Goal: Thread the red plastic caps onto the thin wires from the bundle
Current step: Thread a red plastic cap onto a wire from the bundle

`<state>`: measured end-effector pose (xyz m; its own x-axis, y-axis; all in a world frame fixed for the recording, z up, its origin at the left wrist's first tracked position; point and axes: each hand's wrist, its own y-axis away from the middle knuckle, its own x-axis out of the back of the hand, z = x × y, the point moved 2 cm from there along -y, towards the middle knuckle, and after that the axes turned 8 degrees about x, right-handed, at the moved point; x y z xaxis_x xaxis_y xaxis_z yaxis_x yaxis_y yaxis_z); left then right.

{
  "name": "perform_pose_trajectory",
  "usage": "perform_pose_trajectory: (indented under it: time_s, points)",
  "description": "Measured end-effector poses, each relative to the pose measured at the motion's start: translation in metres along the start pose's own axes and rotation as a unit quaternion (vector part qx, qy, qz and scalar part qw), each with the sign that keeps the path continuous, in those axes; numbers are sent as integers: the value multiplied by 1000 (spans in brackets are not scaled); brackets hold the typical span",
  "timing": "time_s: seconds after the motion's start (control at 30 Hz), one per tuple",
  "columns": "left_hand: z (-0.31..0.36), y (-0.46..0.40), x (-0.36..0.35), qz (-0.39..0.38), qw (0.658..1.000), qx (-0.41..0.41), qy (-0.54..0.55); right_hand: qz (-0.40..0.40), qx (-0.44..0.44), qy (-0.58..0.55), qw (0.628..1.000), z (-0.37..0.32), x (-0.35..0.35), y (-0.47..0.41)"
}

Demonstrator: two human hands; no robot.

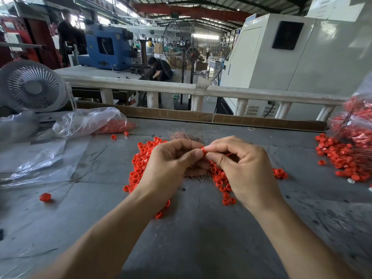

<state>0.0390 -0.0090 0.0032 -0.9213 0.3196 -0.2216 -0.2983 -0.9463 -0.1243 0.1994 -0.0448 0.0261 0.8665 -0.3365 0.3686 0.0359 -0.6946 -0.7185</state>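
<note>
Grey metal desk [201, 238] carrying a loose pile of red plastic caps [141, 164] around a copper-coloured thin-wire bundle [186, 136]. Left hand [171, 166] and right hand [243, 168] above the pile, fingertip grip of both pinching one small red cap [203, 151] between them.

Left hand [171, 162]: fingers curled, thumb and forefinger pinching.
Right hand [241, 166]: fingers curled, fingertips meeting the left's.
Forearms: both bare, reaching forward and converging at the hands.
</note>
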Motion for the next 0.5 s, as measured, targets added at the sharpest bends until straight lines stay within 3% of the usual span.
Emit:
perform_pose_trajectory:
  time_s: [0.27,0.5]
  points:
    - [-3,0,0,8,1000,-10,-14,15,-39,-19,999,-2,-2,2]
    - [-3,0,-1,8,999,15,27,31,36,50,998,-6,-7,3]
